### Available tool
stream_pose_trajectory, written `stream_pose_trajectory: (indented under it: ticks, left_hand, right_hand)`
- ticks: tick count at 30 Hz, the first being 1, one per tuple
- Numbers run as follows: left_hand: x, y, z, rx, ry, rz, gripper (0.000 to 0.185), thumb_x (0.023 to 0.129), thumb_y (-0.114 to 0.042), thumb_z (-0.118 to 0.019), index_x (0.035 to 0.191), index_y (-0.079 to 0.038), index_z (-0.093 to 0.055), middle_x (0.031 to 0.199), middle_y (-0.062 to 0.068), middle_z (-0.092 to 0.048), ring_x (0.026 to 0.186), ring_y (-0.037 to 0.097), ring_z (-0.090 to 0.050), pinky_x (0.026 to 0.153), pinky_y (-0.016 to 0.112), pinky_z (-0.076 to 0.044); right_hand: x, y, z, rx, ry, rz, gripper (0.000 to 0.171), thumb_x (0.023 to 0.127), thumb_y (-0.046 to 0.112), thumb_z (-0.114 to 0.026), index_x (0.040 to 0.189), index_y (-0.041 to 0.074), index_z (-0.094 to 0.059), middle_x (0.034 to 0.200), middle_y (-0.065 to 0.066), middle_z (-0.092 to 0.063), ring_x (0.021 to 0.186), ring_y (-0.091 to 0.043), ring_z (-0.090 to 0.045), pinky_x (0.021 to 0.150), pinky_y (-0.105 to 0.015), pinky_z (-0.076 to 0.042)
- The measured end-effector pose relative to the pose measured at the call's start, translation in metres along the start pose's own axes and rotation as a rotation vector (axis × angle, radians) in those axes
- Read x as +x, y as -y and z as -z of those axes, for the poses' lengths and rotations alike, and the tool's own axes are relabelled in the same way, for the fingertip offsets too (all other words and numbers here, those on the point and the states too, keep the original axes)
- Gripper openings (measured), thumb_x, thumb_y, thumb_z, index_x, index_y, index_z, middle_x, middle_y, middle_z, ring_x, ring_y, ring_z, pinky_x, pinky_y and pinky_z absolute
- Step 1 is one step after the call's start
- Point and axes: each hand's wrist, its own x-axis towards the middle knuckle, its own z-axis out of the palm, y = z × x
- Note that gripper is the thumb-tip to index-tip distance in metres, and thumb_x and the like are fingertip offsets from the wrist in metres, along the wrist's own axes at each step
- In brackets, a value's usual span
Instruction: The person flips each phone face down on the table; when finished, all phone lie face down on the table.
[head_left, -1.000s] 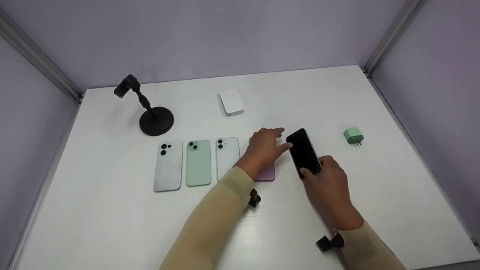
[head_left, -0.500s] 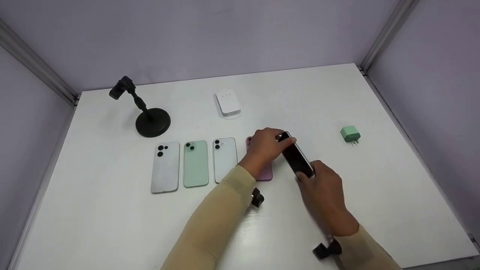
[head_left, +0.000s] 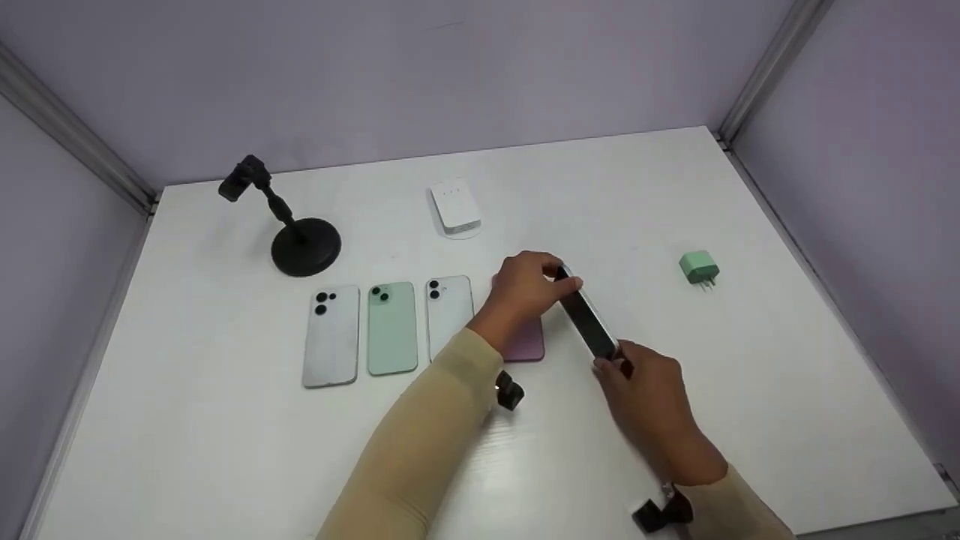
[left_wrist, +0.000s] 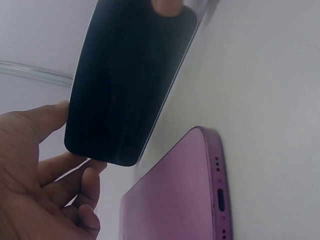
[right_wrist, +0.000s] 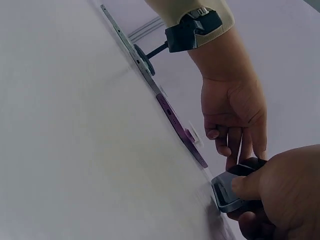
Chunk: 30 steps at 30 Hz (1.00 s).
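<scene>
Both hands hold a smartphone [head_left: 589, 324] with a black screen, tilted on its long axis above the table. My left hand [head_left: 525, 285] pinches its far end between thumb and fingers. At the near end, my right hand [head_left: 651, 401] grips it with the thumb on the screen side. The left wrist view shows the dark screen [left_wrist: 120, 80] close up, the left thumb at one edge and fingers behind. Beneath the left hand lies a purple phone [head_left: 527, 345], partly hidden by that hand and forearm. The right wrist view has the right hand [right_wrist: 292, 190] around the phone's end.
Left of the purple phone, a white phone [head_left: 448, 311], a green phone [head_left: 392, 330] and a silver phone [head_left: 331, 341] lie face down in a row. Behind them stand a black phone stand [head_left: 306, 247] and a white box-shaped device [head_left: 455, 205]. A green plug adapter [head_left: 699, 267] lies right.
The left thumb and fingers have closed on the phone's far end. The phone has turned, its screen now facing more to the left, and shifted slightly left with the right hand.
</scene>
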Motion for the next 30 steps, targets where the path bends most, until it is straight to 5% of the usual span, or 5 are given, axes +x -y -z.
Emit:
stream_pose_trajectory:
  ticks: [5,11,17,22,30]
  left_hand:
    - [0.001,0.003,0.005,-0.078,0.065,-0.019,0.045,0.091,-0.041,-0.075,0.127,-0.014,-0.073,0.121,0.002,-0.071,0.118,0.018,-0.063,0.099,0.035,-0.052]
    - [0.005,0.009,0.007,-0.113,0.165,-0.054,0.051,0.095,-0.033,-0.074,0.140,-0.011,-0.064,0.128,0.006,-0.070,0.123,0.020,-0.063,0.104,0.035,-0.050]
    - [0.008,0.012,0.006,0.019,0.244,-0.084,0.070,0.089,-0.040,-0.080,0.150,-0.020,-0.053,0.137,0.000,-0.065,0.123,0.016,-0.060,0.111,0.047,-0.040]
    - [0.012,0.011,0.002,0.117,0.298,-0.103,0.090,0.080,-0.043,-0.088,0.155,-0.020,-0.044,0.150,0.001,-0.054,0.138,0.019,-0.049,0.118,0.051,-0.032]
    - [0.021,0.008,-0.003,0.224,0.284,-0.130,0.100,0.073,-0.043,-0.093,0.156,-0.019,-0.042,0.156,0.003,-0.048,0.145,0.022,-0.041,0.115,0.058,-0.035]
  right_hand:
    - [0.004,-0.006,0.007,0.067,0.091,-0.097,0.019,0.094,0.032,-0.075,0.112,0.026,-0.075,0.087,0.005,-0.071,0.078,-0.017,-0.062,0.063,-0.032,-0.053]
    - [0.012,-0.010,0.010,0.036,0.118,-0.076,0.033,0.085,0.031,-0.084,0.117,0.024,-0.077,0.096,0.006,-0.073,0.086,-0.016,-0.064,0.069,-0.031,-0.053]
    - [0.022,-0.009,0.010,-0.037,0.142,-0.083,0.050,0.082,0.031,-0.086,0.127,0.016,-0.073,0.108,-0.002,-0.071,0.093,-0.020,-0.059,0.078,-0.033,-0.051]
    - [0.030,-0.009,0.009,-0.071,0.173,-0.105,0.062,0.082,0.031,-0.086,0.137,0.008,-0.065,0.114,-0.006,-0.068,0.095,-0.022,-0.056,0.083,-0.035,-0.049]
    - [0.040,-0.021,0.012,-0.010,0.140,-0.124,0.064,0.080,0.027,-0.088,0.137,0.011,-0.065,0.117,-0.006,-0.067,0.098,-0.023,-0.056,0.086,-0.037,-0.048]
